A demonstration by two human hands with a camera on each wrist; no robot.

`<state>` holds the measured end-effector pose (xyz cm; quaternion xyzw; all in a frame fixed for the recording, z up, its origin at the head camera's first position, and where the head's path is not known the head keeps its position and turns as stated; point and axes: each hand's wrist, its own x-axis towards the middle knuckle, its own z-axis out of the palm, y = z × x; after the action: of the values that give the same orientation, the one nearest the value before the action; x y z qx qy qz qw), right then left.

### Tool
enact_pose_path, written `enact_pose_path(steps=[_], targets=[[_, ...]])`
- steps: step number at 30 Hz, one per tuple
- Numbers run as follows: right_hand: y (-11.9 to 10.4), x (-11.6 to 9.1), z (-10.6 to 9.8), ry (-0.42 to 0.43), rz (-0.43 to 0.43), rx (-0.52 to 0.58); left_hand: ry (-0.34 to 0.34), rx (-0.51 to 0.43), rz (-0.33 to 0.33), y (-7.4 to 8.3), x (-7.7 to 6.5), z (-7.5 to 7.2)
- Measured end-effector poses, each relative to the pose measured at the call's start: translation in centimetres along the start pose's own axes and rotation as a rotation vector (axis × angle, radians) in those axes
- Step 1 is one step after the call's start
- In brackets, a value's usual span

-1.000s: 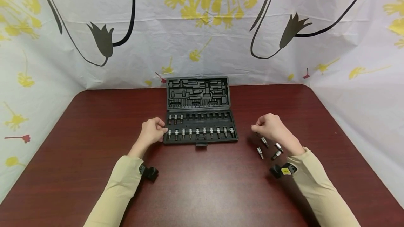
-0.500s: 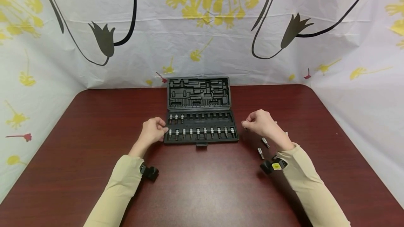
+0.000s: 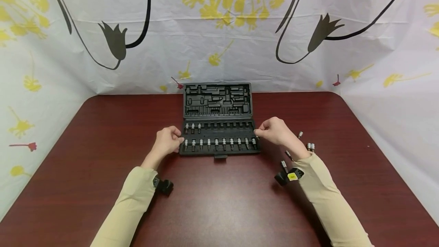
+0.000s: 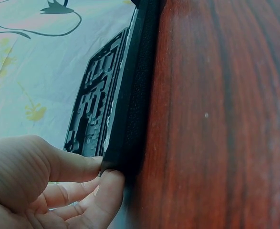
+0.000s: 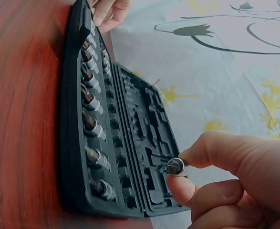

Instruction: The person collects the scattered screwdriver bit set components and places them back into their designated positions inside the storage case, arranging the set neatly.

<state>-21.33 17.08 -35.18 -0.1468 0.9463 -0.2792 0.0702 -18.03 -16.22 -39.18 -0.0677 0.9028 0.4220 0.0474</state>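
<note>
A black plastic case (image 3: 219,134) lies unfolded on the table, its lid leaning back. Silver bit sockets fill the front row (image 3: 216,144), and three more stand at the left of the back row (image 3: 193,128). My left hand (image 3: 167,140) pinches the case's left edge between thumb and fingers, as the left wrist view shows up close. Over the case's right edge is my right hand (image 3: 274,129). Its thumb and index finger pinch a bit socket (image 5: 175,166), seen end-on in the right wrist view, held above the tray with its other fingers curled below.
Several loose bit sockets lie right of the case, including one bit socket (image 3: 300,134) behind the right forearm and another (image 3: 283,165) by the wrist camera (image 3: 288,176). A patterned white cloth (image 3: 219,33) hangs behind the table's back edge.
My right hand has moved left with the bit socket, from above the loose sockets to the case's right edge. The left hand keeps its grip on the case's left edge.
</note>
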Motion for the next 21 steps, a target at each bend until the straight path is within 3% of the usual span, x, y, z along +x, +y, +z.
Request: enact_pose_path(steps=[21], targets=[[-2.4,2.7,1.6,-0.083,0.026,0.094,0.010,-0.015,0.021,-0.2,0.0,0.1]])
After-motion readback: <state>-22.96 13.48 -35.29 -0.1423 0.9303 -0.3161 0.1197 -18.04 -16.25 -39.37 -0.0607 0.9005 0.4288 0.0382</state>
